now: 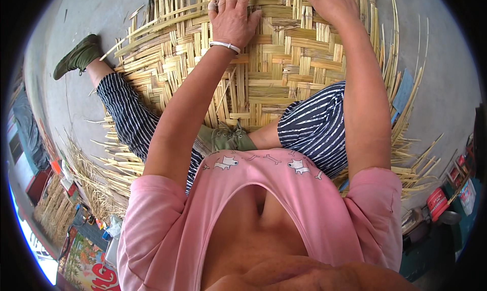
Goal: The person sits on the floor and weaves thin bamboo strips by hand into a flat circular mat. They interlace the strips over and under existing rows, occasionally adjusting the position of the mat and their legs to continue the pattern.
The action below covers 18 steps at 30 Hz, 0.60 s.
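Note:
A large mat of woven split reeds, pale yellow with greenish strips, spreads over the floor beneath me. My left hand lies palm down on its far part, fingers stretched out and thumb apart, with a white bracelet at the wrist. Along the far left, long loose strips run slantwise over the weave. My right hand rests on the mat at the far right, near the upright strip ends; its fingers are partly cut off by the picture's top edge, so whether they grip a strip is unclear.
My legs in striped trousers rest on the mat, with one green shoe out on the grey floor at left. Unwoven ends stick out at the sides. A blue flat piece lies at right. Household clutter stands at both lower sides.

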{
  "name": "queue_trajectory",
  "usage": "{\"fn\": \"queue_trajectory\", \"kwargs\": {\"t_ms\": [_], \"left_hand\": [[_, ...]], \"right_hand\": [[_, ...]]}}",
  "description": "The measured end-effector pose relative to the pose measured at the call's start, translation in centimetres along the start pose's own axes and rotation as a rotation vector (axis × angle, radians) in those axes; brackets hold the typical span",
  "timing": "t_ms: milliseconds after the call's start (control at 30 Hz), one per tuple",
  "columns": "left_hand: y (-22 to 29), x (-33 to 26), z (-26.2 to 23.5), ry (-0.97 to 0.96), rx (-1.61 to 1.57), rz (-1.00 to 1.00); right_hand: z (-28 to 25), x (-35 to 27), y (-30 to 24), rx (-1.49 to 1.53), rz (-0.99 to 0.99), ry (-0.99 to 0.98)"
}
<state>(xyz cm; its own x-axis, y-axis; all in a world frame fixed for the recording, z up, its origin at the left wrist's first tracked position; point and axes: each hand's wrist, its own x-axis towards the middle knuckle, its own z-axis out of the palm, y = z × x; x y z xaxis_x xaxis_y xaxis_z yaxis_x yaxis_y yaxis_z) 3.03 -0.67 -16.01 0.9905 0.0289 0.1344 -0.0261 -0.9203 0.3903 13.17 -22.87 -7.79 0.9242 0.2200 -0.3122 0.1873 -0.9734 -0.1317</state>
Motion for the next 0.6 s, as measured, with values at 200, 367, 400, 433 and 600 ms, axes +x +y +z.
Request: {"fn": "queue_trajectory", "kwargs": {"t_ms": [200,367,400,433,600], "left_hand": [[-0.3,0.3,0.3,-0.083,0.122,0.039],[0.2,0.4,-0.3,-0.128,0.152,0.068],[0.4,0.4,-0.6,-0.163,0.165,0.058],[0.2,0.4,-0.2,-0.119,0.187,0.085],[-0.3,0.2,0.3,-0.069,0.243,0.153]], "right_hand": [[-2.3,-0.8,-1.3,0.140,0.105,-0.126],[0.0,0.4,0.8,0.076,0.033,-0.081],[0.4,0.7,1.0,0.071,0.016,-0.074],[0.6,1.0,1.2,0.066,0.000,-0.068],[1.3,2.9,1.8,0.080,0.008,-0.207]]}}
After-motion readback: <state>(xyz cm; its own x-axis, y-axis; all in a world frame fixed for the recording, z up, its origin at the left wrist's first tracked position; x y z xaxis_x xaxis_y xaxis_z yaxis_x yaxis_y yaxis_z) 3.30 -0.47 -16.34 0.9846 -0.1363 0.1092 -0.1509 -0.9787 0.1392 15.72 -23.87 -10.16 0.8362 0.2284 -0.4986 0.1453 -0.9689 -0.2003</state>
